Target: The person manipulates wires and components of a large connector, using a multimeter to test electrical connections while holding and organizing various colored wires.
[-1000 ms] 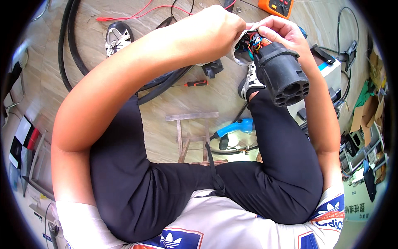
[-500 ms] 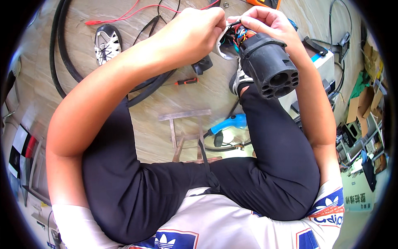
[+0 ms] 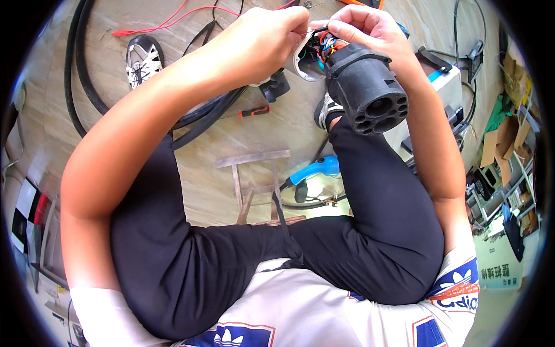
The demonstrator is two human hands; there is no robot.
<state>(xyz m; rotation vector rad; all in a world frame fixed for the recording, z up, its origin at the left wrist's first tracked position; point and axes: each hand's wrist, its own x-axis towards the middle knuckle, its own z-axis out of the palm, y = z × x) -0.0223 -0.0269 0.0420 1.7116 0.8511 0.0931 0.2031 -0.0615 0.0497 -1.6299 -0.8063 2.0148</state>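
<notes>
Slanting, the plug [image 3: 361, 78] lies nearer the right hand [image 3: 371, 28], which pinches a black strand [image 3: 321, 29] beyond it; left hand [image 3: 273, 43] curled, hold unclear.

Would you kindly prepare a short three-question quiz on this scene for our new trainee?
1. Multiple choice: what colour is the tool seen beside the person's right leg? A) Yellow. B) Blue. C) Green.
2. True or false: the screwdriver lies on the floor.
3. Fill in: coloured ____ show at the back of the black plug, near the right hand.

Key: 1. B. 2. True. 3. Wires.
</notes>
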